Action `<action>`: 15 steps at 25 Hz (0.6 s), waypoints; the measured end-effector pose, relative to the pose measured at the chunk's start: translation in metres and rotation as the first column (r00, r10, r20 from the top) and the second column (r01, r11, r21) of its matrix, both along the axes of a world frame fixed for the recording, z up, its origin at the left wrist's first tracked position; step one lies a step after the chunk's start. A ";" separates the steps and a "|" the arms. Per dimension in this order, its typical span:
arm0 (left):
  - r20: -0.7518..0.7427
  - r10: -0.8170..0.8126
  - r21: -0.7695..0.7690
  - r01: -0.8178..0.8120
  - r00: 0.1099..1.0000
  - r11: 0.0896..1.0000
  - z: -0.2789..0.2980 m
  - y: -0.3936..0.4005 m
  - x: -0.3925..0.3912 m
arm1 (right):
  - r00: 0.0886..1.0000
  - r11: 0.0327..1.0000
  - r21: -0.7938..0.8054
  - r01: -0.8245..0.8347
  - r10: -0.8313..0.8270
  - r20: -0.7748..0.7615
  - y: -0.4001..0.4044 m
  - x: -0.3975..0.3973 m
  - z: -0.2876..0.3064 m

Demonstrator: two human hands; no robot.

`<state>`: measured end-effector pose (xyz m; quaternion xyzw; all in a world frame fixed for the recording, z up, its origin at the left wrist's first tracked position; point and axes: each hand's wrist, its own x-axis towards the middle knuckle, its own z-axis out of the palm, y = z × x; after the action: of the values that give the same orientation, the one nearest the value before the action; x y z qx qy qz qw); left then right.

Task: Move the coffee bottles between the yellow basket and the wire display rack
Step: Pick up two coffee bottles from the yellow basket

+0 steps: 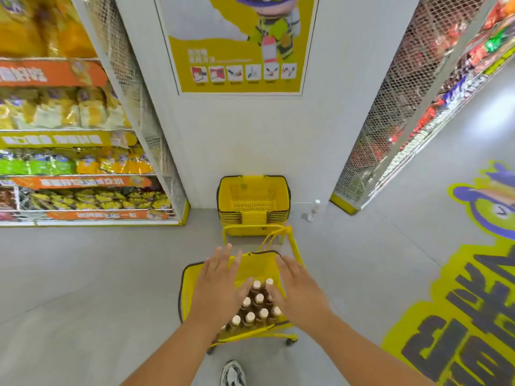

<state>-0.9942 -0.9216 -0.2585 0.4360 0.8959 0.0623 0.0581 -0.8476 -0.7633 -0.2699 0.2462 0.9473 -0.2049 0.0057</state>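
The bottles point(257, 305) are seen standing upright, clustered in the basket point(192, 285), between and below both hands. The left hand point(220, 285) and right hand point(299, 289) are held flat over them, fingers spread, nothing gripped. Stacked baskets point(253, 201) are seen beyond the fingertips, by the wall.

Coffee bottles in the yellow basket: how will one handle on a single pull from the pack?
The coffee bottles stand upright and tightly packed, so lifting one probably rubs its neighbours. They look tall and narrow with small pale caps, so likely tippy once the pack loosens. They look full, so probably heavy for their size. Both the left hand and right hand hover open above.
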 end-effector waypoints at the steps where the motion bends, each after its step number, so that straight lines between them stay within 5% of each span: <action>1: 0.027 -0.030 0.009 0.029 0.999 1.000 -0.012 0.007 -0.010 | 0.999 0.999 -0.015 0.035 -0.036 -0.012 0.005 -0.008 -0.008; 6: 0.125 -0.123 0.021 0.121 0.985 0.992 -0.114 0.059 -0.079 | 0.989 0.979 -0.157 0.129 -0.115 0.098 0.046 -0.073 -0.084; 15: 0.252 -0.118 -0.150 0.159 0.961 0.976 -0.345 0.084 -0.117 | 0.951 0.901 -0.325 0.288 -0.229 0.209 0.081 -0.113 -0.309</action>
<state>-1.1116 -0.8372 -0.6038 0.4803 0.8514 0.0348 0.2077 -0.9605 -0.6824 -0.5789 0.3813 0.8503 -0.3486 0.1008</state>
